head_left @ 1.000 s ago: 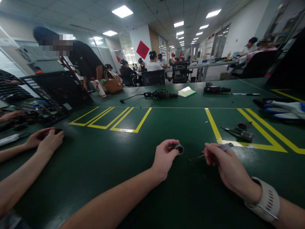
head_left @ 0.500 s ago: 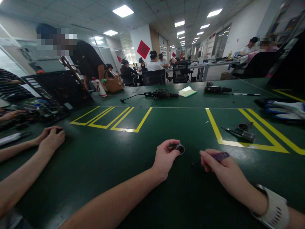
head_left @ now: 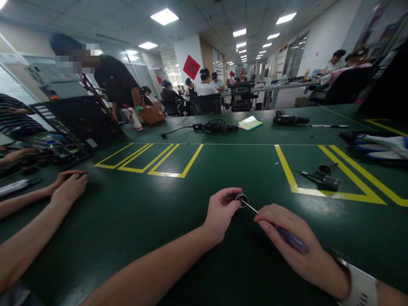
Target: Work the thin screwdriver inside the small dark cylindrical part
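Note:
My left hand (head_left: 220,212) pinches a small metal cylinder part (head_left: 241,198) just above the green table (head_left: 159,204). My right hand (head_left: 287,242) grips a thin screwdriver with a purple handle (head_left: 291,240). Its metal shaft points up and left, and the tip touches the open end of the cylinder part. Both hands are closed on what they hold. A pale band sits on my right wrist.
A second screwdriver and two dark round parts (head_left: 325,176) lie by the yellow lines at the right. Another person's hands (head_left: 68,185) rest on the table at the left beside an open black device (head_left: 73,127). A cabled tool (head_left: 215,126), notepad and power driver (head_left: 288,120) lie further back.
My right hand turned the screwdriver round, drew back toward me and brought its tip up to the cylinder part. My left hand stayed almost still.

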`<state>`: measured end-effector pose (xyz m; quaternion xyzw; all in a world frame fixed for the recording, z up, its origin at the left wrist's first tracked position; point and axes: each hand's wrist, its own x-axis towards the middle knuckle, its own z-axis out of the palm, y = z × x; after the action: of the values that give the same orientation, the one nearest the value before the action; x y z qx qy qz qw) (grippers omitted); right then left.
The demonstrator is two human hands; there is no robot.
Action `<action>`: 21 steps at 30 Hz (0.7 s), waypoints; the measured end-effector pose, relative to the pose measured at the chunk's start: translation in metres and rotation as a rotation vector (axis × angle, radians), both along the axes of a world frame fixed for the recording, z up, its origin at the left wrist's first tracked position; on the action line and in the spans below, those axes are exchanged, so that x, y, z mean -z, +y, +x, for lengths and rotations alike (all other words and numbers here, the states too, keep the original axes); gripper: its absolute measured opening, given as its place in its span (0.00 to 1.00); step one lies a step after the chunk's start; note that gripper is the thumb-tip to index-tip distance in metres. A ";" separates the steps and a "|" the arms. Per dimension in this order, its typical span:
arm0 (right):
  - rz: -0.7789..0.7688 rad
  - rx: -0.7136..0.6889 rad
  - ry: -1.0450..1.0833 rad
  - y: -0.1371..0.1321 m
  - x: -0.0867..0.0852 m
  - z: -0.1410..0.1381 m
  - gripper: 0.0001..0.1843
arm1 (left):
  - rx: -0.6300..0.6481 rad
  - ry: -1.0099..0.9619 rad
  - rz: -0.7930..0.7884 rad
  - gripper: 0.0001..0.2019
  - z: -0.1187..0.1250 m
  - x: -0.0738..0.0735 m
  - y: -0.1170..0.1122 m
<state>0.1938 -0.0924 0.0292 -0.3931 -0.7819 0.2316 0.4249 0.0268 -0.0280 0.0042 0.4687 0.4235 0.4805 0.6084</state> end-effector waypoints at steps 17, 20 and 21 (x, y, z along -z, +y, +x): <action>0.049 0.006 -0.028 0.000 0.001 -0.003 0.09 | 0.052 0.069 0.178 0.11 0.000 0.001 -0.003; 0.072 0.011 -0.041 -0.001 0.003 -0.003 0.08 | 0.057 0.098 0.213 0.11 -0.001 0.004 -0.003; 0.077 0.017 -0.048 -0.001 0.003 -0.003 0.08 | 0.057 0.098 0.221 0.11 -0.001 0.004 -0.002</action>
<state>0.1909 -0.0932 0.0262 -0.3885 -0.7968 0.1882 0.4228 0.0260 -0.0305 -0.0001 0.5677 0.3836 0.4833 0.5450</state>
